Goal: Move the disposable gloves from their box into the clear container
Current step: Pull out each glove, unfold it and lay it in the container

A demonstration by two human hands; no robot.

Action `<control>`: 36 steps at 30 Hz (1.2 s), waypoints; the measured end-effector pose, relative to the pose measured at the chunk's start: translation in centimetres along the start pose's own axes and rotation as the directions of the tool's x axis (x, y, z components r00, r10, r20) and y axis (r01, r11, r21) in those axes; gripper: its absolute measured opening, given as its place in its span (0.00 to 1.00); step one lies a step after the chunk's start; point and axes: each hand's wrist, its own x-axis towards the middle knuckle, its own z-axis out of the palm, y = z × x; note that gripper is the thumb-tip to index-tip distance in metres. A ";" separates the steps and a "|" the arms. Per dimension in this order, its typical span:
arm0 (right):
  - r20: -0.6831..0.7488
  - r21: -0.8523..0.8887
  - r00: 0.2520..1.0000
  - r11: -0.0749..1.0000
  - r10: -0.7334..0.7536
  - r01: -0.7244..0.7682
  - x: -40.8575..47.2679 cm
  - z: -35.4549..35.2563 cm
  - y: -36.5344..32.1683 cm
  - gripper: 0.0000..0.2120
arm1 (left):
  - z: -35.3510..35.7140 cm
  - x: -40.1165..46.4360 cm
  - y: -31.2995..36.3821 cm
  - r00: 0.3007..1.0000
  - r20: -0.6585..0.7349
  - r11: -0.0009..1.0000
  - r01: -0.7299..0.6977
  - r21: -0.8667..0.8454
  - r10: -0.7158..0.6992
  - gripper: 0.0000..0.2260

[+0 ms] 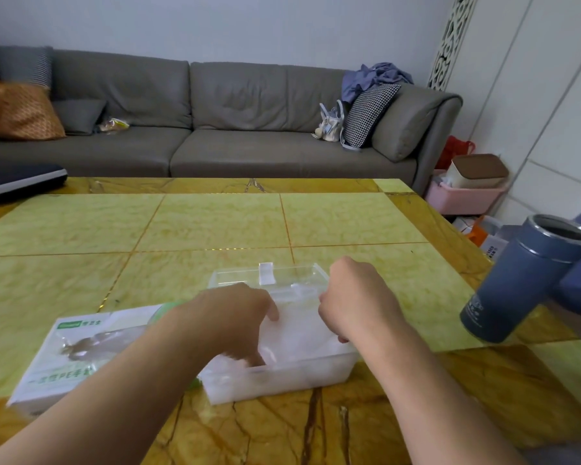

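Disposable gloves (pixel 299 337), a cloudy white wad, already down inside the clear container (pixel 282 377) at the near middle of the yellow-green table (pixel 215 223). Only the one head view to go by.

Long axis of the container running away from the camera and slightly right, hinged clear lid (pixel 269 275) thrown back flat at the far end. Glove box (pixel 81 350), white card with a green end, just beside the container on the left, lying flat, mostly hidden under the left forearm.

Left hand (pixel 235 317) over the container's left wall, fingers curled downward into the wad near the front left corner, seemingly pressing or pinching the plastic; exact hold hidden by the hand itself. Right hand (pixel 356 297) at the right wall, fingers bent under and out of sight, probably gripping the gloves or the rim, but impossible to tell which.

Wad lying straight below and between both hands, left a little nearer the front. Judged nearly done: tuck the stack level, then swing the lid forward toward the camera.

Blue tumbler (pixel 524 280) well apart at right; grey sofa (pixel 215 122) beyond.
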 end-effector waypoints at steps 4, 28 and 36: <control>-0.088 -0.043 0.996 0.999 0.015 -0.019 0.0 -0.4 0.5 0.13 | 1.3 0.4 0.0 0.997 -0.011 0.997 -0.070 -0.042 0.070 0.32; 0.428 -0.196 0.879 0.928 -0.211 0.318 -0.3 3.1 -2.9 0.22 | 0.6 -0.9 -1.3 0.994 -0.056 0.986 -0.098 -0.136 0.091 0.19; 0.508 -0.217 0.851 0.937 -0.133 0.275 0.7 4.0 -3.1 0.12 | 1.5 -1.0 0.7 0.995 0.063 0.992 0.084 -0.096 -0.078 0.18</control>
